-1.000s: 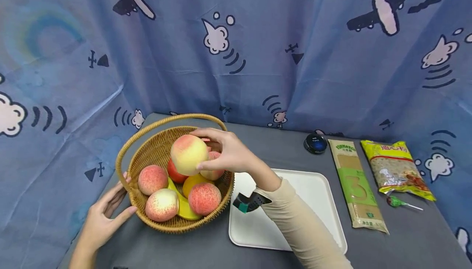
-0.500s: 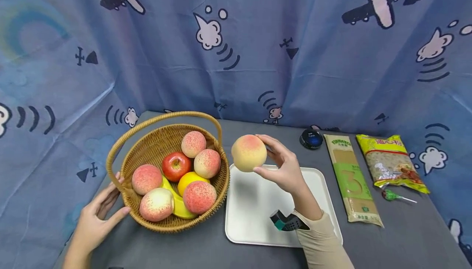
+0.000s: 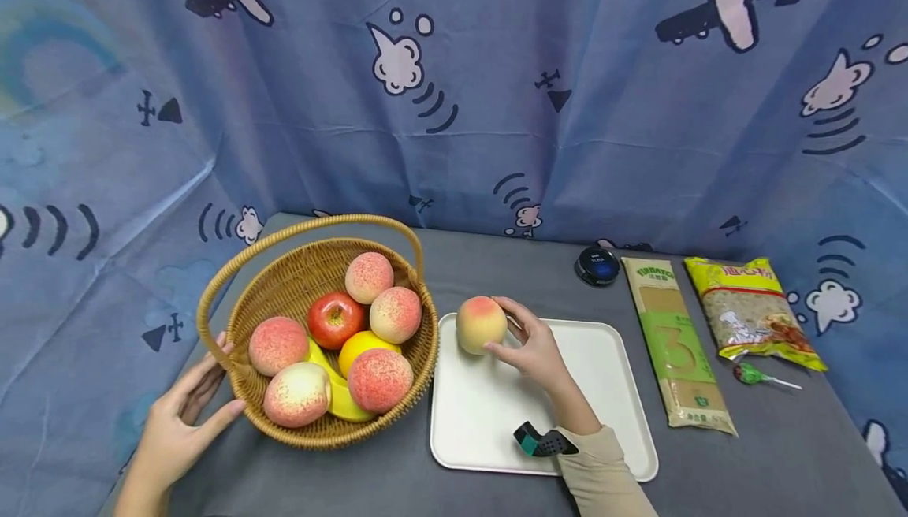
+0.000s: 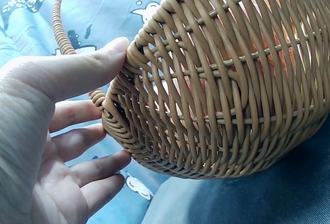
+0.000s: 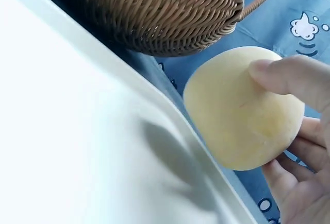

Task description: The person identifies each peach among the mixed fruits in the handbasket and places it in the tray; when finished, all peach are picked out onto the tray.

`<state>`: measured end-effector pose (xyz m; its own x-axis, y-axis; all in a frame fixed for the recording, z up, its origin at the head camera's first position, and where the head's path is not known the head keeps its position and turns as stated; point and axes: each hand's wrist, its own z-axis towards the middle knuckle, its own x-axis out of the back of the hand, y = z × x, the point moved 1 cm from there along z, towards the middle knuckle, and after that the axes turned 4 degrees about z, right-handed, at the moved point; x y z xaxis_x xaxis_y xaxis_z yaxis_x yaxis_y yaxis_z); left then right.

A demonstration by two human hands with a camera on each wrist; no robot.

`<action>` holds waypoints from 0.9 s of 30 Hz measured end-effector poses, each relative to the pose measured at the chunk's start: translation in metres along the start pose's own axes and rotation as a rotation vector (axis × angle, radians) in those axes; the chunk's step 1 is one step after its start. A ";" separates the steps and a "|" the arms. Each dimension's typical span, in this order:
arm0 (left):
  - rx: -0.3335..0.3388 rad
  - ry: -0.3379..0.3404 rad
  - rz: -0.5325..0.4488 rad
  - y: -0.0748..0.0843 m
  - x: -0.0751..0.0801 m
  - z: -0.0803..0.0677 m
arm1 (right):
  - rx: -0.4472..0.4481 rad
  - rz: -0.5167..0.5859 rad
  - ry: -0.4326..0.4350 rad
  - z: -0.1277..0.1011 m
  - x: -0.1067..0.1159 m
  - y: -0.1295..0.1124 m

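My right hand (image 3: pixel 530 345) holds a yellow peach with a red top (image 3: pixel 479 329) between thumb and fingers, close over the far left corner of a white tray (image 3: pixel 482 414). In the right wrist view the thumb lies across the pale peach (image 5: pixel 234 116), and its shadow falls on the tray. My left hand (image 3: pixel 170 426) touches the left end of a wicker basket (image 3: pixel 266 296). The left wrist view has its thumb at the rim and its loosely extended fingertips against the basket's side. Several peaches, a red apple (image 3: pixel 336 320), a banana (image 3: pixel 347 403) and a yellow fruit (image 3: pixel 363 344) lie inside.
Right of the tray lie a green-and-tan pasta packet (image 3: pixel 681 347), a yellow food bag (image 3: pixel 755 308) and a green-wrapped lollipop (image 3: pixel 750 373). A dark round tin (image 3: pixel 597 265) sits behind the tray. The basket's tall handle (image 3: pixel 305 225) arches over the fruit. A blue patterned curtain (image 3: pixel 468 170) hangs behind.
My right hand has carried the peach from above the basket rightward, then down toward the tray's far left corner. My left hand stays at the basket's end.
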<state>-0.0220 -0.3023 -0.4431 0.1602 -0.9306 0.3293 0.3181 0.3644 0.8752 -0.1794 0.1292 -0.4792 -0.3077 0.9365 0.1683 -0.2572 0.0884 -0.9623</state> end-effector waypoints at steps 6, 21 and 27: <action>-0.009 -0.004 0.011 0.000 0.000 -0.001 | -0.039 -0.008 -0.049 -0.003 -0.001 0.011; -0.031 0.001 -0.026 0.002 -0.001 0.002 | -0.147 -0.081 -0.150 -0.004 0.002 0.011; 0.004 0.005 -0.013 0.005 0.000 0.001 | -0.037 -0.131 -0.128 -0.003 0.000 -0.017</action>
<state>-0.0214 -0.3003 -0.4390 0.1605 -0.9350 0.3161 0.3163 0.3521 0.8809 -0.1724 0.1285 -0.4637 -0.3885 0.8657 0.3158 -0.2696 0.2209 -0.9373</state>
